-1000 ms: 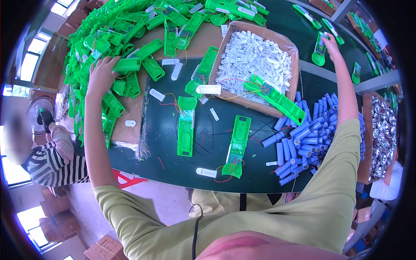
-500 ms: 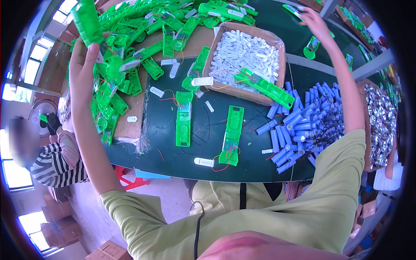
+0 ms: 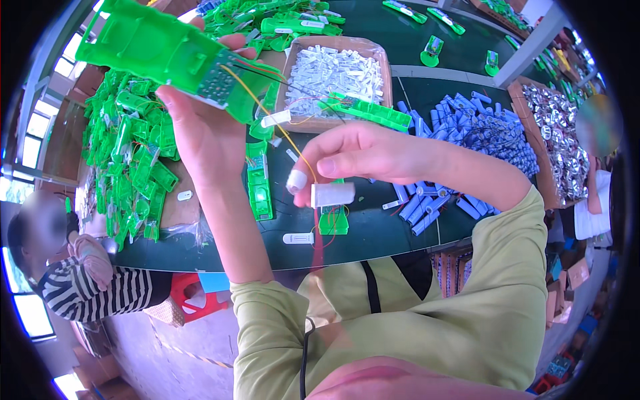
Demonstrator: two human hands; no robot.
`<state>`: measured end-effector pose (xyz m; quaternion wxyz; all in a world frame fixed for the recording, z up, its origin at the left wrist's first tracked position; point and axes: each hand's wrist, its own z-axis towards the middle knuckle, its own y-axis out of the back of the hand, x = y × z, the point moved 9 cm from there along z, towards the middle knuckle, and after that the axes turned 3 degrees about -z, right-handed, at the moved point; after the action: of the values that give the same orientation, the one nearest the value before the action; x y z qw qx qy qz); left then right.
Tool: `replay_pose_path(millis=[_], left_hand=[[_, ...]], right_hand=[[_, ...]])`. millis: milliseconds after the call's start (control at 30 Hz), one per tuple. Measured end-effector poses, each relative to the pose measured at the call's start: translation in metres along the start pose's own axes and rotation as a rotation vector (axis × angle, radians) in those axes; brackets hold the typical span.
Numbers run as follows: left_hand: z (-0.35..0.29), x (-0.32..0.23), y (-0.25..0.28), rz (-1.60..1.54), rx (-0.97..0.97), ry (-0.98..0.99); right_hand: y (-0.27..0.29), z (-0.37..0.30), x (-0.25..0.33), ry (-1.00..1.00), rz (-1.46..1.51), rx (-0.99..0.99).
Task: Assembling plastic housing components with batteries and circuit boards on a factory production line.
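My left hand (image 3: 210,143) is raised at the left and grips a long green plastic housing (image 3: 150,47). A small circuit board (image 3: 217,85) sits at the housing's near end, with yellow, red and black wires running from it. My right hand (image 3: 363,157) is curled at the middle, a white cover (image 3: 297,180) on one fingertip. The yellow wire (image 3: 293,141) reaches these fingers, and a small white plastic piece (image 3: 333,195) is at them; the exact grip is partly hidden. Below lie a green housing with a board (image 3: 333,220) and a white oval-ended piece (image 3: 298,238).
A carton (image 3: 287,87) of white pieces stands at the back, a green housing (image 3: 370,112) across its corner. Green housings (image 3: 137,160) are heaped left, blue cylinders (image 3: 467,127) right, beside a box of shiny metal parts (image 3: 553,143). Another person (image 3: 93,280) sits far left.
My left hand has brought a green housing from the heap toward the middle. My right hand has come back from the far right to the housing's wires. The view has shifted.
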<state>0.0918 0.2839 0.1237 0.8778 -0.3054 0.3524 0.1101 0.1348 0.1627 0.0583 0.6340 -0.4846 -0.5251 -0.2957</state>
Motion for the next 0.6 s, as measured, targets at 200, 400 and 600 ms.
replay_pose_path(millis=[200, 400, 600], left_hand=[[0.014, 0.0, 0.015, -0.033, -0.021, -0.053], [0.016, -0.009, 0.03, 0.037, -0.093, -0.032], [0.019, 0.011, 0.032, 0.087, -0.138, 0.053]], right_hand=[[-0.002, -0.009, 0.01, 0.043, -0.182, -0.071], [0.021, -0.019, 0.035, 0.083, -0.396, -0.297], [0.029, -0.031, 0.077, 0.434, -0.691, -0.592]])
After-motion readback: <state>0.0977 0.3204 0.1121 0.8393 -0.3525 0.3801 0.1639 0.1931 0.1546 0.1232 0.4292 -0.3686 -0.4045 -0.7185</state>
